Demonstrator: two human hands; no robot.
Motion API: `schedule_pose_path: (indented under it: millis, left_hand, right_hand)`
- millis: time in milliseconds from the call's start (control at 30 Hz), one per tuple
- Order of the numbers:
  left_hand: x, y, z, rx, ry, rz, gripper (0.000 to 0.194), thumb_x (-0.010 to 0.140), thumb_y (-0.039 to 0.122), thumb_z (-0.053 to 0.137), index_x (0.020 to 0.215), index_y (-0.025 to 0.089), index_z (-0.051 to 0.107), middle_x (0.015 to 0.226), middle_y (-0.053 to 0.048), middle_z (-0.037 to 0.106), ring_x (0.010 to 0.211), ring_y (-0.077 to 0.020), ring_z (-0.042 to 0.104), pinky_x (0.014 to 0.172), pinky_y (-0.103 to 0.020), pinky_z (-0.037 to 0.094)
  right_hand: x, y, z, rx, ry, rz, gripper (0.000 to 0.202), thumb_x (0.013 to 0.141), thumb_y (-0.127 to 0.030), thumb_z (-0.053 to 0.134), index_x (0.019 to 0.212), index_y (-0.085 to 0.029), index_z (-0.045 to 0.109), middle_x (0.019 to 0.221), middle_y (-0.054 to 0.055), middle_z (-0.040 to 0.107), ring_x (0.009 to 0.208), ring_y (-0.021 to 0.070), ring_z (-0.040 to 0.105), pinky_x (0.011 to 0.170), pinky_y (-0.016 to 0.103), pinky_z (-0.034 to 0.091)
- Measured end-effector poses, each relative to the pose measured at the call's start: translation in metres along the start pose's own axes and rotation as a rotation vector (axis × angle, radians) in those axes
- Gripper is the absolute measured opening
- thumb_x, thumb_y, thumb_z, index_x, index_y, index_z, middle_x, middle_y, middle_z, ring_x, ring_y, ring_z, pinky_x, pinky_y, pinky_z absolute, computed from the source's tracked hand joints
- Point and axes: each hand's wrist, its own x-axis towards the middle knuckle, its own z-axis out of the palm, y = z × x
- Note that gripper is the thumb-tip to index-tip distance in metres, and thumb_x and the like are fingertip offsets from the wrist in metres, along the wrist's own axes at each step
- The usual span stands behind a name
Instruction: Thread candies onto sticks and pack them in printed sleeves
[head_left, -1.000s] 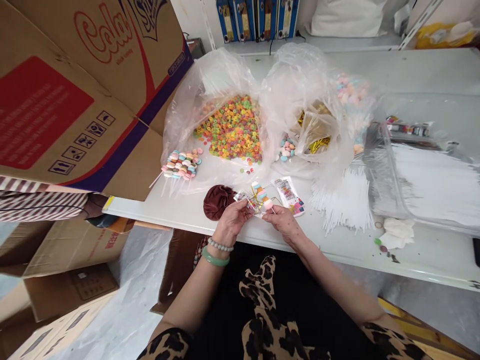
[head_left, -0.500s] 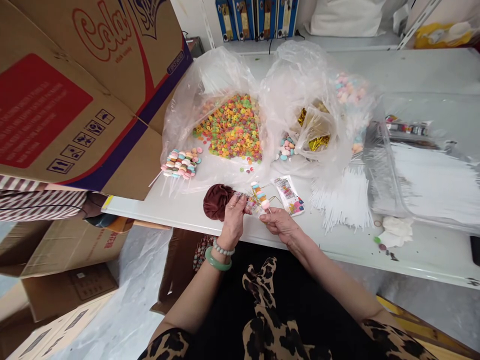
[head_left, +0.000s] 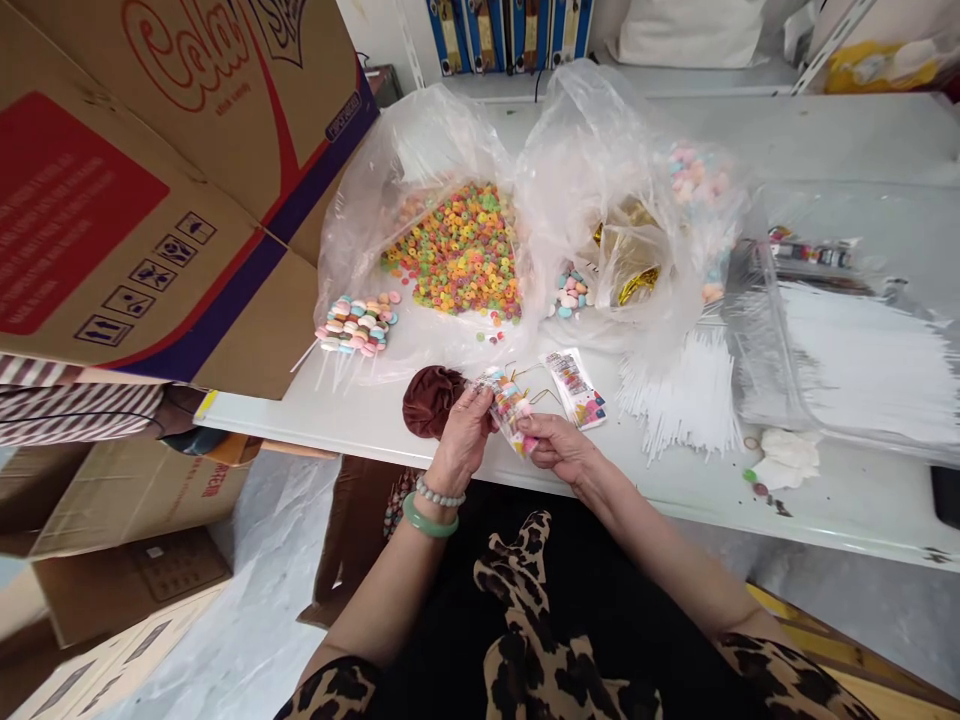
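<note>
Near the table's front edge, my left hand [head_left: 465, 432] pinches the upper left end of a printed clear candy bag [head_left: 511, 408]. Pastel candies on a stick show through the bag's plastic. My right hand [head_left: 561, 447] grips the lower right end, its fingers closed on the bag. Just left of my left hand lies a bunched brown cloth [head_left: 429, 402]. Gold twist ties [head_left: 541, 392] stick out behind the bag. Beyond my right hand rests a stack of printed bags [head_left: 577, 390].
Large clear plastic bags hold ring candies [head_left: 469, 255] and pastel candies [head_left: 571, 292]. Candy skewers [head_left: 356, 325] are piled at left beside a big carton [head_left: 225, 180]. White sticks [head_left: 682, 395] and a clear plastic bin [head_left: 806, 400] are at right, near a crumpled tissue [head_left: 787, 458].
The candy skewer, earlier in my right hand in front of the bag, is now inside it. My right hand has shifted to the bag's lower end. The view has moved slightly.
</note>
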Motion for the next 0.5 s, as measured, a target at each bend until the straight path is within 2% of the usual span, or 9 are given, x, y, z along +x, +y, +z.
schedule_pose_path:
  millis: [133, 233, 333, 400, 500]
  left_hand:
    - [0.003, -0.002, -0.001, 0.072, 0.096, 0.084, 0.035, 0.061, 0.037, 0.086, 0.078, 0.015, 0.064, 0.068, 0.003, 0.059, 0.053, -0.0050, 0.047, 0.045, -0.018, 0.033]
    - [0.004, -0.003, -0.004, 0.032, 0.137, 0.087, 0.038, 0.066, 0.047, 0.081, 0.078, 0.016, 0.064, 0.065, 0.003, 0.058, 0.052, -0.0066, 0.048, 0.046, -0.019, 0.035]
    - [0.000, -0.005, -0.004, -0.049, 0.058, -0.147, 0.044, 0.070, 0.058, 0.074, 0.083, 0.017, 0.066, 0.062, 0.001, 0.060, 0.051, -0.0097, 0.050, 0.049, -0.022, 0.040]
    - [-0.003, -0.006, -0.003, -0.017, 0.006, -0.313, 0.042, 0.069, 0.053, 0.078, 0.086, 0.015, 0.069, 0.065, -0.002, 0.063, 0.052, -0.0106, 0.053, 0.050, -0.023, 0.041]
    - [-0.005, -0.008, -0.001, 0.061, -0.013, -0.391, 0.039, 0.062, 0.039, 0.085, 0.087, 0.012, 0.072, 0.078, -0.007, 0.070, 0.062, -0.0140, 0.060, 0.054, -0.025, 0.043]
  right_hand:
    - [0.003, 0.004, 0.003, 0.032, 0.106, -0.077, 0.042, 0.048, -0.027, 0.083, 0.066, -0.020, 0.047, 0.043, -0.013, 0.033, 0.036, -0.0005, 0.012, 0.036, 0.018, 0.004]
    - [0.005, 0.003, 0.003, 0.001, 0.199, -0.180, 0.038, 0.048, -0.028, 0.082, 0.063, -0.019, 0.049, 0.041, -0.012, 0.033, 0.036, 0.0001, 0.014, 0.037, 0.019, 0.005]
    - [0.007, -0.001, 0.003, -0.056, 0.244, -0.251, 0.033, 0.049, -0.032, 0.081, 0.063, -0.017, 0.055, 0.043, -0.010, 0.038, 0.037, 0.0011, 0.017, 0.038, 0.021, 0.008]
    - [0.007, -0.004, 0.003, -0.094, 0.253, -0.257, 0.032, 0.050, -0.033, 0.081, 0.067, -0.016, 0.060, 0.045, -0.008, 0.041, 0.038, 0.0022, 0.019, 0.039, 0.022, 0.010]
    - [0.007, -0.007, 0.003, -0.158, 0.230, -0.227, 0.034, 0.051, -0.036, 0.081, 0.074, -0.016, 0.067, 0.045, -0.008, 0.041, 0.039, 0.0040, 0.021, 0.040, 0.024, 0.012]
